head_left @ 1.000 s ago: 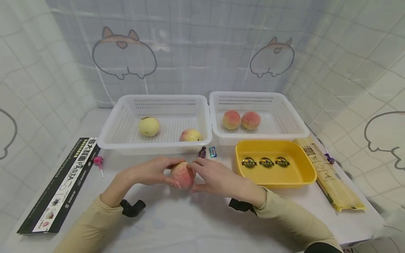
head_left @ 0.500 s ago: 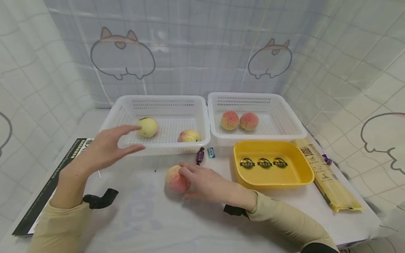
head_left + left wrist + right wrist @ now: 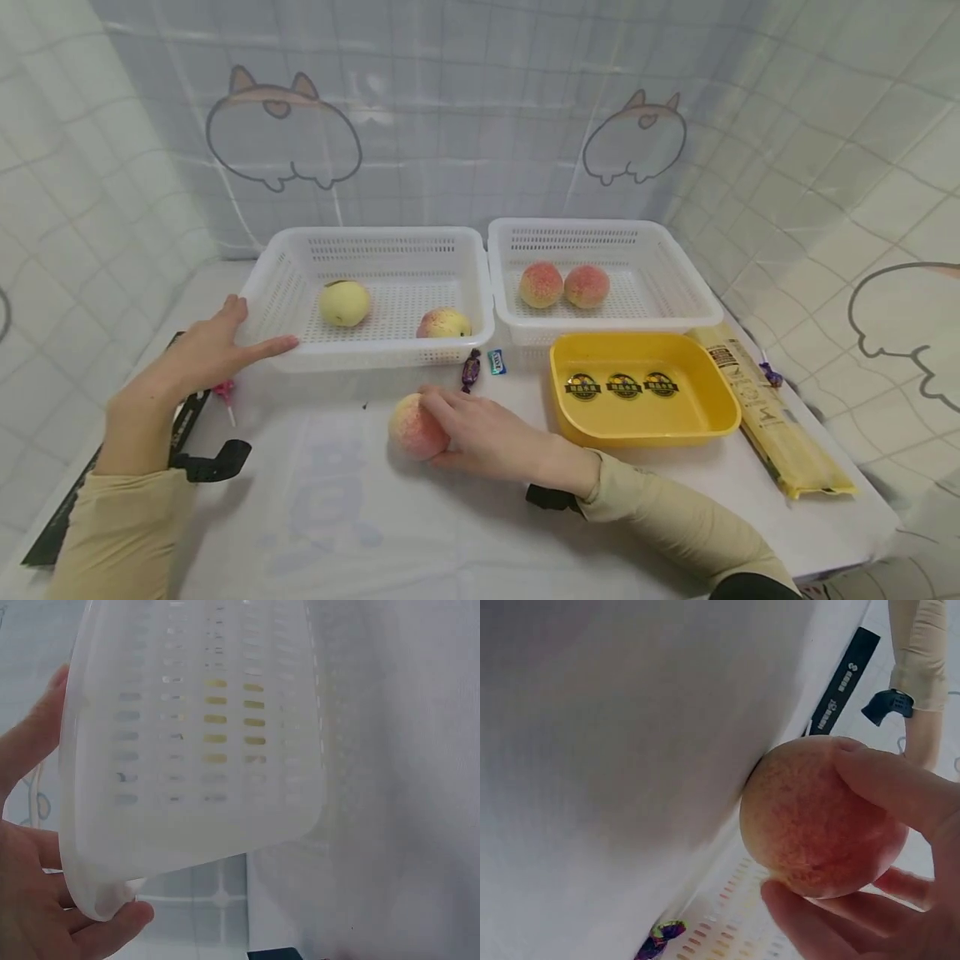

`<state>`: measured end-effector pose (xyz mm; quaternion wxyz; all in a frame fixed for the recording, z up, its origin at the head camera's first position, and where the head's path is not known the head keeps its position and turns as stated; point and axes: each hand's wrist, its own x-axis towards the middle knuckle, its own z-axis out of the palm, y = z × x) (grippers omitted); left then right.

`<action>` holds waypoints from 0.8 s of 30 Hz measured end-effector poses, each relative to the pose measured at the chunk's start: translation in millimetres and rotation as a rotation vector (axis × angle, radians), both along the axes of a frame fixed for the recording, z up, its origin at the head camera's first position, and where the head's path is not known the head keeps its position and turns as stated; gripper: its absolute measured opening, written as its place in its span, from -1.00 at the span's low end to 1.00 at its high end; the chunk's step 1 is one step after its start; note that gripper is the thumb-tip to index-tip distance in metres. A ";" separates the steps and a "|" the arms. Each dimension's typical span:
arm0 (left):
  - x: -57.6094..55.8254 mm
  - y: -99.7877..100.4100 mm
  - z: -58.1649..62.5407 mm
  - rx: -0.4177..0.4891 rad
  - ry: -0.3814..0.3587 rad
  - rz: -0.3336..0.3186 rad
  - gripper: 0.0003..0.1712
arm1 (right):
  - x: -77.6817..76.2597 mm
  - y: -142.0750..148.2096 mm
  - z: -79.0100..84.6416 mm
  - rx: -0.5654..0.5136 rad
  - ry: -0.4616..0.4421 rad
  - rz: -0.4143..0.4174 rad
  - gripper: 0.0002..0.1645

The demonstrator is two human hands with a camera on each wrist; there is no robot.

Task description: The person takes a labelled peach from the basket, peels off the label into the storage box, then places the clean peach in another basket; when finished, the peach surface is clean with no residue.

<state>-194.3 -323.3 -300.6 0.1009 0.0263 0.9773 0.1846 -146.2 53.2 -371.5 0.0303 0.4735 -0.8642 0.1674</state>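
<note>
Clock reference: head view, dial centred on the peach, 12 toward the far curtain.

Peach: seemingly resting on the white table. The right hand holds it from 3 o'clock, thumb and fingers parted by the fruit's breadth and bearing on opposing flanks. Expected handling: modest weight, firm, matte, low slip; may bruise and tends to roll. Take hold across the widest part; avoid digging in fingertips.

Left basket: 11 o'clock. The left hand, near 10, spans its near corner, thumb and fingers gripping the rim; firmness cannot be told. Expected handling: light plastic, rim stiffer than the slotted walls. Hold under the rim; keep level, since the pale fruit and blushed fruit inside may roll.

Surface: smooth, faintly creased. Purple candy and blue candy lie between 1 and 2 o'clock; lollipop at 9; yellow tray at 3, noodle pack beyond it.

Room: right basket at 2, holding two peaches; grid-patterned curtain behind.
</note>
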 end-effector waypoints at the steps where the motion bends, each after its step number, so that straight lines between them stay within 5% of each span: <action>1: 0.0 -0.3 0.4 -0.003 -0.004 0.001 0.42 | -0.2 0.5 0.7 -0.008 -0.012 0.005 -0.12; 6: 0.4 -1.5 1.2 0.000 -0.014 0.006 0.42 | 1.6 7.4 13.0 -0.027 -0.042 0.013 0.08; 16: 0.3 -3.9 -0.3 0.005 -0.009 0.016 0.45 | -5.7 48.4 60.9 -0.129 -0.026 -0.116 -0.17; 24: 1.1 -2.6 1.3 -0.002 0.015 0.014 0.43 | -47.1 122.1 119.6 -0.255 -0.065 -0.278 -0.22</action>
